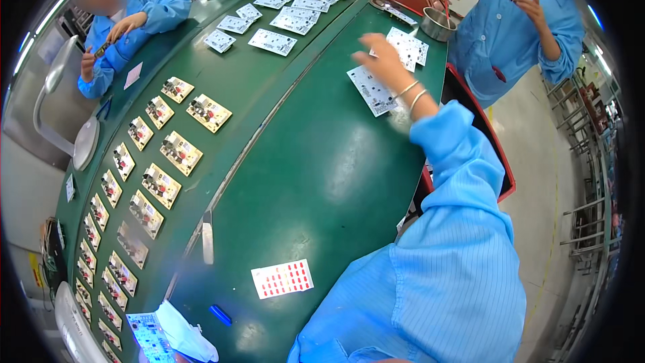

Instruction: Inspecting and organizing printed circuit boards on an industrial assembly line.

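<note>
green table (295,188) is keeping cream boards (161,185) in rows, likely for access; right hand (388,64) is hovering spread over white boards (371,91); left hand: can't tell.

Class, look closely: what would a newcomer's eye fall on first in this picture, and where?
Probably the right hand, stretched over pale circuit boards at upper right. Next, perhaps, the rows of tan circuit boards along the left of the green table. The white card with red marks stands out near bottom centre.
</note>
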A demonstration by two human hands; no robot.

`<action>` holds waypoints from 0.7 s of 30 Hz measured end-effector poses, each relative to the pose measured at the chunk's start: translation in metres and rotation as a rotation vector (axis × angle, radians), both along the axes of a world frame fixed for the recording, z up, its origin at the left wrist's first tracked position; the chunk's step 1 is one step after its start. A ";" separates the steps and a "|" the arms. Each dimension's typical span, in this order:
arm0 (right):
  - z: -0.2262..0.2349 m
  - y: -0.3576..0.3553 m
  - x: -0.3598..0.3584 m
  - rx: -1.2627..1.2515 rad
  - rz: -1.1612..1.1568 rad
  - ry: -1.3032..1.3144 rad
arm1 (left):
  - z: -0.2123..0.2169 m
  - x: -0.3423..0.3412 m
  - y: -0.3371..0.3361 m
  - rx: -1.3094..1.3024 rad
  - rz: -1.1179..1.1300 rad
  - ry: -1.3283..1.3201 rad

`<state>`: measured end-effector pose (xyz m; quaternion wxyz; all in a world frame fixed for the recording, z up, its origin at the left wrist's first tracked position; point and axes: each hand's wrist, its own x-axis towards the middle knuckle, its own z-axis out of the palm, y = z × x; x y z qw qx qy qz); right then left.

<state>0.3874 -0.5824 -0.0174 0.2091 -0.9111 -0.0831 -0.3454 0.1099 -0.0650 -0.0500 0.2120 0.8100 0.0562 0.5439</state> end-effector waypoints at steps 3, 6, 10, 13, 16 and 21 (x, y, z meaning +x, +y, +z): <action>-0.037 -0.088 0.023 -0.302 -0.500 0.160 | 0.002 -0.006 0.007 -0.002 0.014 -0.009; -0.043 -0.087 0.017 -0.234 -0.579 0.357 | 0.004 -0.012 0.011 -0.003 0.034 -0.019; -0.052 -0.078 0.008 -0.342 -0.604 0.281 | 0.003 -0.012 0.008 -0.004 0.028 -0.010; -0.051 -0.061 0.009 -0.262 -0.516 0.322 | 0.001 -0.016 0.009 -0.005 0.037 0.004; -0.050 -0.054 0.015 -0.250 -0.515 0.311 | 0.001 -0.021 0.010 -0.008 0.040 0.014; -0.051 -0.058 0.017 -0.268 -0.569 0.334 | 0.002 -0.026 0.011 -0.007 0.045 0.017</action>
